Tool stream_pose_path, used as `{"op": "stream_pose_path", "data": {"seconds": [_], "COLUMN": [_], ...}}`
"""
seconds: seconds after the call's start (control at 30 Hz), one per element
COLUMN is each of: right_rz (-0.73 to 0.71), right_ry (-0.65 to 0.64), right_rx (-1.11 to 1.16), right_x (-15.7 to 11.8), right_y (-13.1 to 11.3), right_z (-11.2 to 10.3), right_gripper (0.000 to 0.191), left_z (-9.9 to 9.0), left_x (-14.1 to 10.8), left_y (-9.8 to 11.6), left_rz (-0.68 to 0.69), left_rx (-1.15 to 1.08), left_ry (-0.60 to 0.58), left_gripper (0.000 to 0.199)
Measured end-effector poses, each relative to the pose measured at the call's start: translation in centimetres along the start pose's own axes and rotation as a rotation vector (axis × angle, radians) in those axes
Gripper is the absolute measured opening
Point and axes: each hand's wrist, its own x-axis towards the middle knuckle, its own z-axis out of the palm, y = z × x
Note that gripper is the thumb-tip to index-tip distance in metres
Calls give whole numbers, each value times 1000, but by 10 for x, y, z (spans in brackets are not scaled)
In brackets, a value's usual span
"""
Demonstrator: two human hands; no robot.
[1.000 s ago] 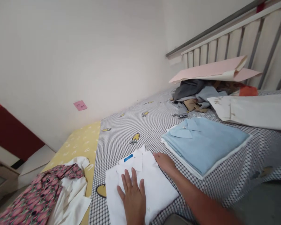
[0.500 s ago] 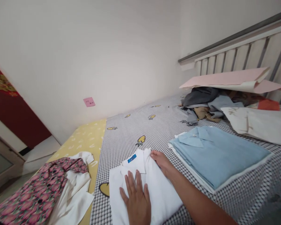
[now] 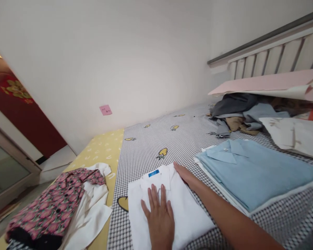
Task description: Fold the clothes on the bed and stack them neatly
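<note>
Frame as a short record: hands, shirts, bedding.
left hand: flat on folded white collared shirt, fingers spread
right hand: at that shirt's edge beside the collar; grip unclear
collar label: blue
right of view: folded light-blue collared shirt
left of view: floral-print garment
bedding: checked sheet under both folded shirts

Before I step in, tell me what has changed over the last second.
The right hand has moved slightly toward the collar along the white shirt's edge; whether it now grips the cloth is hidden. The view has swung left, so everything sits further right. Unchanged: the left hand lies flat on the white shirt; the blue shirt and floral top stay put.
</note>
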Motion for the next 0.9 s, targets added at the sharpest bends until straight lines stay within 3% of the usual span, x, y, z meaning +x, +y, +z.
{"op": "stream_pose_path", "data": {"seconds": [0.1,0.17,0.4,0.5,0.67,0.9], "right_rz": [-43,-42,34,62,58,65], "right_ry": [-27,-36,59,90,78,40], "right_rx": [-38,-55,7,154,383,399], "right_x": [-5,-5,6,-2,-50,-139], "right_y": [-1,-3,-11,-7,15,47], "right_z": [10,17,19,4,-35,-60], "right_gripper": [35,33,61,54,27,31], "left_z": [-7,-8,7,6,1,-9], "left_x": [-2,-1,10,13,19,24], "left_y": [1,0,-4,-3,-1,3], "left_rz": [145,195,35,18,19,17], "left_rx": [11,-11,-89,-73,-35,-8], "left_ry": [64,35,-226,-304,-340,-378], "left_gripper": [63,62,51,52,52,52]}}
